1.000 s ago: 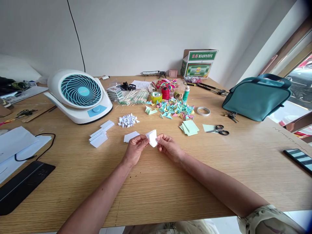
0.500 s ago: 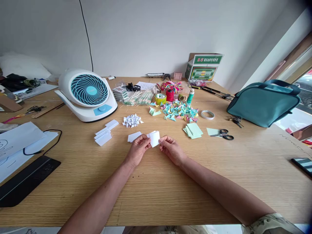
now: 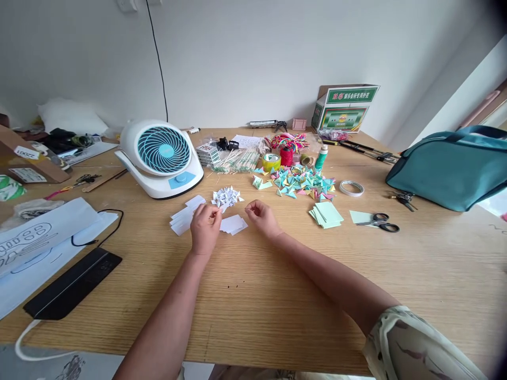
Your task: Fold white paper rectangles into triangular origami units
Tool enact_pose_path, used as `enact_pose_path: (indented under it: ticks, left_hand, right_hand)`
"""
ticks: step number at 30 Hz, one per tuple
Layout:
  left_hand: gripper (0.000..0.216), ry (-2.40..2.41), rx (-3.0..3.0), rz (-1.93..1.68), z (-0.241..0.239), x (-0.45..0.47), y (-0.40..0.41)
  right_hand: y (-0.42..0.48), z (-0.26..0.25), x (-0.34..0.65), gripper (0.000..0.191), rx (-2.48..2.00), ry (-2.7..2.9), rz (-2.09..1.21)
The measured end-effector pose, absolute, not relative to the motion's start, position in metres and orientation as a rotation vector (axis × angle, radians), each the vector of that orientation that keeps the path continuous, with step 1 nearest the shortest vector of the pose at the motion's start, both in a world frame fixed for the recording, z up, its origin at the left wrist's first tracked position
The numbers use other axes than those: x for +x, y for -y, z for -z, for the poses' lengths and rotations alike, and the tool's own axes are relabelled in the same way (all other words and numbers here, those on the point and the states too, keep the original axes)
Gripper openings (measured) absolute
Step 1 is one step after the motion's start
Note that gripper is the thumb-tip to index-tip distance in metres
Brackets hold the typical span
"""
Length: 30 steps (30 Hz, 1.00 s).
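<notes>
My left hand rests on the wooden table, its fingers pinched together just short of a small heap of folded white paper pieces. What the pinch holds is hidden. My right hand hovers to the right with curled fingers and nothing visible in them. A few white paper slips lie flat between the two hands. More white slips lie just left of my left hand.
Behind the hands stand a white and teal fan, a heap of coloured folded pieces, green paper squares, scissors and a tape roll. A teal bag sits right. A black device and papers lie left.
The white slips that both hands held now lie on the table. My left hand has moved forward and left toward the white folded heap. My right hand has let go and drawn apart.
</notes>
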State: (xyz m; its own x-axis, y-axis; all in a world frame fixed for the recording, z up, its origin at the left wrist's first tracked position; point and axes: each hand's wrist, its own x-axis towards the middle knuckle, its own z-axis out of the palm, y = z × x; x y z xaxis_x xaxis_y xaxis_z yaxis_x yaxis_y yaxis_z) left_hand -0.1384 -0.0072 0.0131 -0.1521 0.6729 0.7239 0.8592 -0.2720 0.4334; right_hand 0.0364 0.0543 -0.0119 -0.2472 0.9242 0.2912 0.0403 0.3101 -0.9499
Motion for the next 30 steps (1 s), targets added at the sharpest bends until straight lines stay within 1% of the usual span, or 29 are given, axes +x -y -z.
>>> enact_pose_path:
  ticks: [3,5,8,12,16,21,24,27,30]
  left_hand:
    - [0.020,1.729,-2.091,0.996,-0.012,-0.133,0.006]
    - [0.019,1.745,-2.188,0.854,-0.011,-0.126,0.007]
    - [0.016,1.777,-2.320,0.804,-0.009,-0.122,0.008]
    - [0.018,1.776,-2.437,0.783,-0.006,-0.129,0.008]
    - [0.020,1.752,-2.523,0.854,-0.007,-0.134,0.006]
    - [0.017,1.840,-2.496,1.068,-0.004,-0.136,0.007]
    - [0.013,1.922,-2.226,1.327,-0.006,-0.141,0.009]
    - [0.011,1.990,-1.834,1.756,-0.014,-0.140,0.010]
    - [0.017,2.069,-1.655,2.377,-0.020,-0.118,0.013]
  right_hand:
    - [-0.048,0.019,0.044,0.011,-0.946,1.628,-1.055]
    - [-0.043,0.023,0.052,0.011,-0.957,1.654,-1.039]
    - [-0.036,0.024,0.067,0.011,-0.965,1.704,-1.031]
    - [-0.029,0.023,0.082,0.010,-0.952,1.733,-1.023]
    - [-0.025,0.022,0.090,0.009,-0.946,1.752,-1.042]
    - [-0.024,0.020,0.090,0.010,-0.962,1.754,-1.056]
    - [-0.025,0.018,0.090,0.011,-0.967,1.665,-1.116]
    - [-0.024,0.012,0.095,0.018,-0.999,1.512,-1.229]
    - [-0.016,0.003,0.106,0.024,-1.002,1.411,-1.337]
